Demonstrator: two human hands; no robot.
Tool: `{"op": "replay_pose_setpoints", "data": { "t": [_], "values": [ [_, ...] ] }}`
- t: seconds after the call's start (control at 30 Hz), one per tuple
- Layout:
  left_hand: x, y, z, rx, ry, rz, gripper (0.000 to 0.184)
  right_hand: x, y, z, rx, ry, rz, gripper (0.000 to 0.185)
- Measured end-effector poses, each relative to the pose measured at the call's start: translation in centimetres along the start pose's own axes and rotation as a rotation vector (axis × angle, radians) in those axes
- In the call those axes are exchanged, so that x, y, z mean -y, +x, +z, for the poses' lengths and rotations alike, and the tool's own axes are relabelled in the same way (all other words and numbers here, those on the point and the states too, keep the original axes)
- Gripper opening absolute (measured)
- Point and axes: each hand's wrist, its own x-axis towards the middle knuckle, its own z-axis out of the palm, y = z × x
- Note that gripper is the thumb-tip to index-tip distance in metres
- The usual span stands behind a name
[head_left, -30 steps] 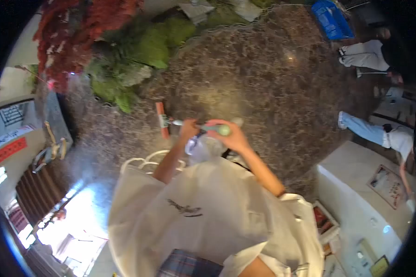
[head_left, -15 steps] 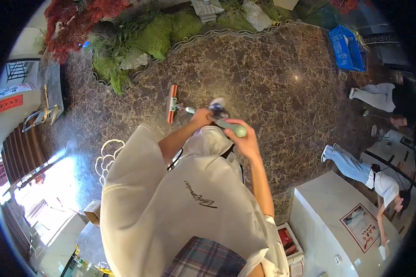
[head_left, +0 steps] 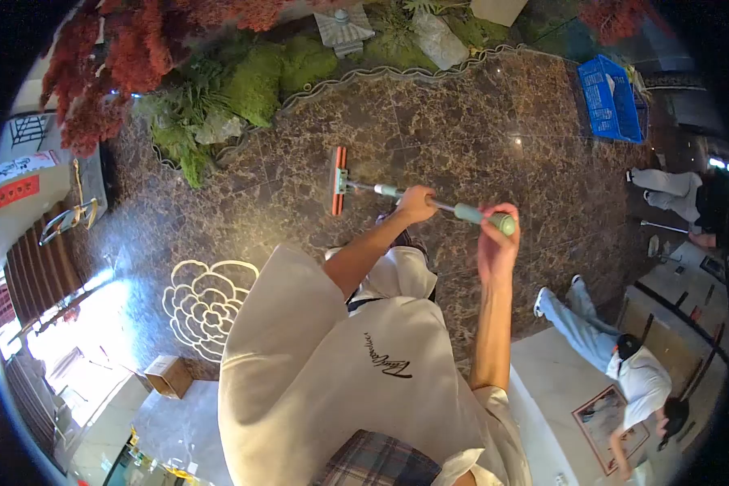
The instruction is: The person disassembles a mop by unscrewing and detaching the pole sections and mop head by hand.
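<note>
A sponge mop (head_left: 473, 214) with a pale green handle stretches across the middle of the view. Its flat head, edged in orange-red, rests on the dark marbled floor to the left. My left hand (head_left: 417, 204) is closed round the pole, just past the lower green sleeve. At the other end, my right hand (head_left: 496, 247) grips the green handle near its rounded tip, fingers curled about it. Below the hands, my shoes are mostly hidden by my arm and clothing.
A mossy planted bed (head_left: 259, 85) with a wavy edging borders the floor ahead. At the upper right stands a blue crate (head_left: 611, 99). A person in a white shirt (head_left: 644, 385) leans over a white counter (head_left: 535, 356); another person holds a pole at far right.
Both my hands and the mop have moved to the right in view, and the hands are farther from my body. More of the pole shows between them. The person at the counter has shifted.
</note>
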Motion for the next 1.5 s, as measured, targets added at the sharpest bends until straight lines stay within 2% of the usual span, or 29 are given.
{"op": "replay_pose_setpoints", "data": {
  "t": [0.17, 0.2, 0.3, 0.33, 0.37, 0.47, 0.5, 0.57, 0.6, 0.63, 0.7, 0.8, 0.83, 0.9, 0.93, 0.97, 1.0, 1.03, 1.07, 1.13, 1.17, 1.23, 1.27, 1.3, 1.37, 1.5],
  "values": [
    [-7.2, 7.8, 4.4, 0.075, -0.082, 0.152, 0.019, 6.5, 5.5, -3.8, -0.052, -0.003, -0.081, 0.034],
    [-8.6, 9.2, 5.6, 0.087, -0.077, 0.114, 0.018, 7.8, 6.0, -3.9, -0.065, -0.048, -0.111, 0.031],
    [-11.7, 12.6, 7.2, 0.182, -0.047, 0.168, 0.018, 10.0, 6.9, -3.4, -0.137, -0.107, -0.168, 0.028],
    [-12.9, 12.9, 7.2, 0.169, -0.097, 0.208, 0.008, 10.4, 7.0, -3.4, -0.159, -0.179, -0.185, 0.026],
    [-13.7, 13.4, 7.1, 0.187, -0.091, 0.228, 0.008, 10.7, 7.0, -3.6, -0.177, -0.175, -0.206, 0.026],
    [-14.3, 15.0, 7.5, 0.315, -0.018, 0.467, 0.008, 10.9, 6.5, -4.9, -0.193, -0.518, -0.259, 0.019],
    [-14.0, 15.0, 7.9, 0.331, -0.018, 0.470, 0.008, 11.2, 6.2, -5.1, -0.096, -0.593, -0.307, 0.018],
    [-13.2, 14.4, 9.0, 0.143, -0.096, 0.670, 0.011, 12.2, 5.3, -4.2, 0.029, -0.696, -0.317, 0.019],
    [-14.0, 13.9, 7.7, 0.265, -0.162, 0.693, 0.017, 12.6, 5.2, -4.0, 0.118, -0.705, -0.346, 0.019],
    [-14.9, 13.2, 7.0, 0.277, -0.157, 0.695, 0.017, 13.0, 5.1, -3.9, 0.204, -0.711, -0.375, 0.019],
    [-16.2, 11.9, 6.1, 0.217, -0.218, 0.629, 0.021, 14.0, 5.2, -3.4, 0.232, -0.712, -0.393, 0.018],
    [-17.0, 10.5, 5.3, 0.196, -0.243, 0.547, 0.019, 15.3, 5.8, -2.8, 0.436, -0.632, -0.431, 0.015],
    [-16.9, 10.2, 5.2, 0.193, -0.237, 0.547, 0.019, 15.8, 6.1, -2.7, 0.439, -0.626, -0.433, 0.015],
    [-16.7, 9.4, 5.3, 0.071, -0.139, 0.427, 0.013, 16.9, 6.8, -2.9, 0.550, -0.586, -0.399, 0.016],
    [-16.5, 9.1, 5.2, 0.056, -0.138, 0.427, 0.013, 17.5, 7.4, -3.0, 0.609, -0.555, -0.384, 0.014],
    [-16.4, 8.6, 5.4, 0.046, -0.214, 0.357, 0.005, 17.9, 8.2, -3.5, 0.622, -0.562, -0.381, 0.014],
    [-16.5, 8.2, 5.7, 0.038, -0.296, 0.289, 0.005, 18.3, 9.0, -4.2, 0.707, -0.551, -0.369, 0.013],
    [-17.3, 8.0, 5.3, -0.008, -0.221, 0.260, 0.009, 18.6, 9.7, -4.9, 0.793, -0.541, -0.361, 0.011],
    [-18.1, 7.8, 4.8, -0.055, -0.143, 0.231, 0.013, 18.3, 10.3, -6.1, 0.812, -0.559, -0.355, 0.009],
    [-17.7, 7.7, 5.6, -0.123, -0.197, 0.083, 0.013, 18.5, 11.6, -7.2, 0.837, -0.534, -0.349, 0.009],
    [-17.8, 7.8, 6.2, -0.135, -0.195, 0.081, 0.013, 18.5, 12.1, -8.0, 0.850, -0.495, -0.328, 0.009],
    [-19.1, 6.8, 6.5, -0.324, -0.044, 0.061, 0.008, 17.9, 12.5, -9.9, 0.896, -0.435, -0.270, 0.009],
    [-16.9, 7.0, 7.7, -0.385, -0.083, -0.009, 0.007, 17.7, 12.8, -10.5, 0.892, -0.439, -0.235, 0.009],
    [-16.8, 7.1, 8.1, -0.401, -0.072, -0.014, 0.007, 17.4, 13.0, -11.2, 0.886, -0.444, -0.201, 0.009],
    [-17.0, 7.6, 8.9, -0.585, 0.092, 0.054, 0.010, 16.5, 13.2, -12.6, 0.843, -0.420, -0.138, 0.009],
    [-14.4, 10.3, 12.3, -0.533, 0.054, -0.047, 0.013, 15.4, 15.9, -16.5, 0.757, -0.373, -0.036, 0.009]
  ]
}}
